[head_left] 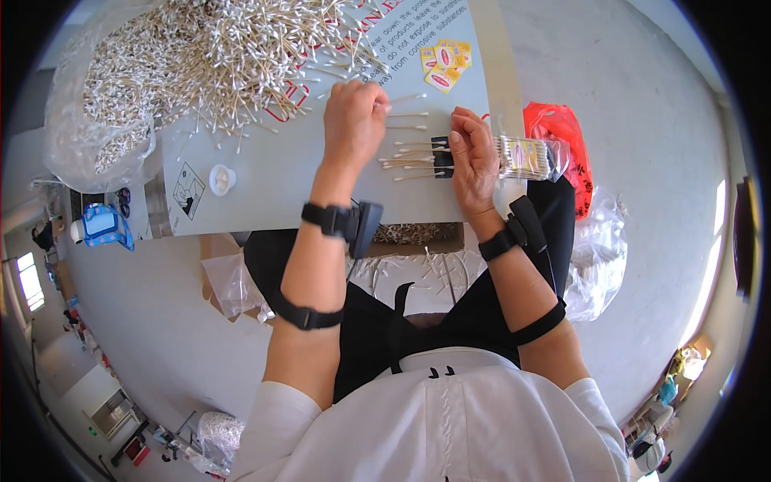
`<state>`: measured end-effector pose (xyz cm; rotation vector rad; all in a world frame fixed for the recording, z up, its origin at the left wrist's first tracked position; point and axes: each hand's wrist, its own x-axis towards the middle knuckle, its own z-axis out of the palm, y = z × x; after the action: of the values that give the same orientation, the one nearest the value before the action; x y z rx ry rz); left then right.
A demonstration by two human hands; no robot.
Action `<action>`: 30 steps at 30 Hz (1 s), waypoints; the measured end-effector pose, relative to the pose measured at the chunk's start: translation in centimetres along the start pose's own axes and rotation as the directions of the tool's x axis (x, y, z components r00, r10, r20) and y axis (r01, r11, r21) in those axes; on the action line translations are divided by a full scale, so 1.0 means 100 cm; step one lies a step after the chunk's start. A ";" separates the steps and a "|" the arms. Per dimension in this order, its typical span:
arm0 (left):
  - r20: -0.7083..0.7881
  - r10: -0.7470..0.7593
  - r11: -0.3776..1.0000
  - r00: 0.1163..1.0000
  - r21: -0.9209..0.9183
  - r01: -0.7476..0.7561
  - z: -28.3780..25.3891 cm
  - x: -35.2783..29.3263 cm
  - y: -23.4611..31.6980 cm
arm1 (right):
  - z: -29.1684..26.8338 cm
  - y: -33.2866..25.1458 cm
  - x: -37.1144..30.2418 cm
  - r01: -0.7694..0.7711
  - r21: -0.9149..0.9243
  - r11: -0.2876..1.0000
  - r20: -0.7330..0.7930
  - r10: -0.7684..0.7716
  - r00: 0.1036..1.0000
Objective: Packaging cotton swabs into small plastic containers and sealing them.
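My left hand (353, 122) is over the table, its fingers pinched together at the end of a cotton swab (411, 98). Two more loose swabs (406, 127) lie just below that one. My right hand (475, 159) rests on its edge, fingers loosely bent and thumb apart, with nothing visibly gripped. Left of it, several cotton swabs (408, 165) lie side by side across a black strip (442, 157); the strip's right side is hidden by the hand. On the hand's other side is a clear packet of swabs (526, 156) with a yellow label.
A large heap of cotton swabs (241, 56) spills from a clear plastic bag (60, 145) at the far left. Yellow-and-white cards (446, 64) lie beyond my right hand. A small white cup (222, 178) stands left. A red bag (562, 128) hangs by the right edge.
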<state>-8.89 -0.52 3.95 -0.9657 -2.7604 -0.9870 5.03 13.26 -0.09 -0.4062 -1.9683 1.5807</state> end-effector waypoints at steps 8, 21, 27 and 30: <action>0.149 -0.175 0.984 0.973 -0.007 0.178 -0.004 0.008 -0.017 | 0.004 -0.013 0.033 0.073 -0.228 0.971 0.141 -0.041 0.989; 0.002 -0.056 0.997 0.998 -0.060 0.056 0.004 -0.015 -0.016 | 0.024 0.006 0.050 0.146 -0.492 0.858 0.239 -0.028 0.971; -0.010 0.083 0.995 0.997 0.053 -0.082 0.008 -0.016 -0.018 | 0.028 0.003 0.051 0.164 -0.524 0.836 0.245 -0.036 0.969; -0.157 -0.020 1.000 0.987 -0.006 0.019 0.006 -0.018 -0.023 | 0.031 0.001 0.050 0.160 -0.521 0.838 0.247 -0.031 0.969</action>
<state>-8.68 -2.53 1.80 -0.8242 -2.6438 -1.0250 -0.81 13.64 0.66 -0.3411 -2.5707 1.0201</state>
